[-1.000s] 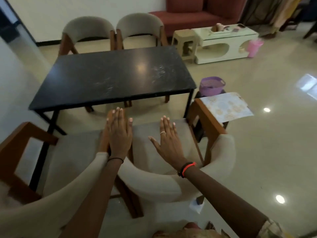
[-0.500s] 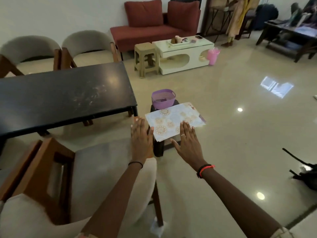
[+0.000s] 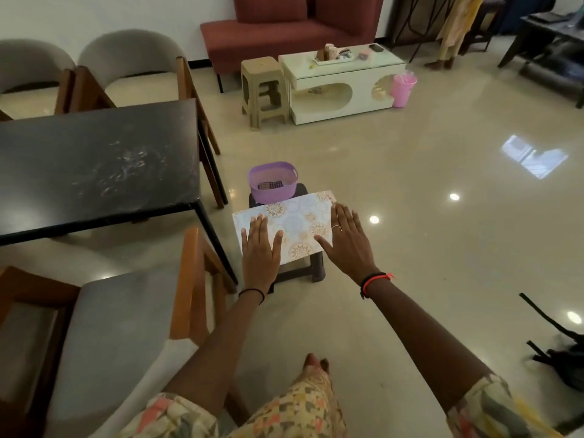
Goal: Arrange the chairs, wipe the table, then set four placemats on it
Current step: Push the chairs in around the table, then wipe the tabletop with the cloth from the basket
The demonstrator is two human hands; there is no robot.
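Red sofa [image 3: 278, 39] and white coffee table [image 3: 344, 78] stand on glossy beige floor [image 3: 417, 267].

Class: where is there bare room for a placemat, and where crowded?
Free: the black rectangular tabletop, between the far beige chairs and the near wooden-framed chair. Crowded: the small dark stool, carrying a purple plastic basket and patterned placemats under the left hand and right hand.
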